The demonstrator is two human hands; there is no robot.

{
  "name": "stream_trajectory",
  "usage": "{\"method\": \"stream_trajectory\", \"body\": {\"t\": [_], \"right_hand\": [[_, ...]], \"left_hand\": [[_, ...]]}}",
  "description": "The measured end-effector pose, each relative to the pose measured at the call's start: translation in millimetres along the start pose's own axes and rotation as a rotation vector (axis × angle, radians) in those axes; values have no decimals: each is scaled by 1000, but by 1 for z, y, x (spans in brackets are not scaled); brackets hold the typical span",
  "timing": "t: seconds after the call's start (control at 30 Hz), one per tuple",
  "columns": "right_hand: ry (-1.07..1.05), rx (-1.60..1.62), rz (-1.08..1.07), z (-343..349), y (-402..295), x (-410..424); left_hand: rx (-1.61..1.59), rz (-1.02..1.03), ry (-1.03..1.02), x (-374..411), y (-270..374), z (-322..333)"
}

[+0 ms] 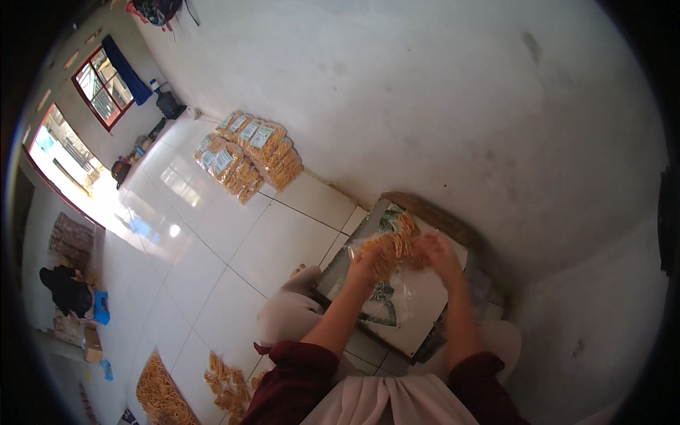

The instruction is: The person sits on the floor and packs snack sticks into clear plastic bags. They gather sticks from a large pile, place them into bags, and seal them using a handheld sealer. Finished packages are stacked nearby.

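Note:
A clear plastic bag of orange-brown stick snacks [390, 249] is held between my two hands over a low table with a worn white top [425, 313]. My left hand [369, 265] grips the bag's left part. At its right end is my right hand [435, 255], with the fingers bent against the snacks; blur hides whether they close on the bag. The table top bears dark green printed patches and some clear plastic film below the hands.
Filled, labelled snack bags [255, 149] stand in rows by the wall. Loose snacks [162, 393] and small snack bags [228, 385] lie on the tiled floor at lower left. A person in black [69, 292] sits far left near a blue container [101, 307]. The wall [425, 133] borders the table.

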State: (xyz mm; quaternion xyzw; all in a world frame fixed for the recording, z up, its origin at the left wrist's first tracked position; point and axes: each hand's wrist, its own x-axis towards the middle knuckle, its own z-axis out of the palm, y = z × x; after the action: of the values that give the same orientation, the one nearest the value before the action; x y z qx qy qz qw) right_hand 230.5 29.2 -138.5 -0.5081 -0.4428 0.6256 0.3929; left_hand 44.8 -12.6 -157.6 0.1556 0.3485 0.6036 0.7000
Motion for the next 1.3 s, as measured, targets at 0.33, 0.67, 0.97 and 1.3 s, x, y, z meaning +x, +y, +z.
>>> {"method": "stream_trajectory", "body": {"t": [0.33, 0.67, 0.97, 1.3], "right_hand": [[117, -996, -411, 22, 100, 70], [110, -108, -243, 45, 67, 58], [-494, 966, -79, 71, -16, 8], [-184, 161, -485, 70, -49, -18]], "left_hand": [[-11, 111, 180, 2, 25, -16], [78, 44, 313, 4, 20, -20], [-40, 88, 175, 0, 21, 5], [-31, 67, 152, -9, 29, 11]]}}
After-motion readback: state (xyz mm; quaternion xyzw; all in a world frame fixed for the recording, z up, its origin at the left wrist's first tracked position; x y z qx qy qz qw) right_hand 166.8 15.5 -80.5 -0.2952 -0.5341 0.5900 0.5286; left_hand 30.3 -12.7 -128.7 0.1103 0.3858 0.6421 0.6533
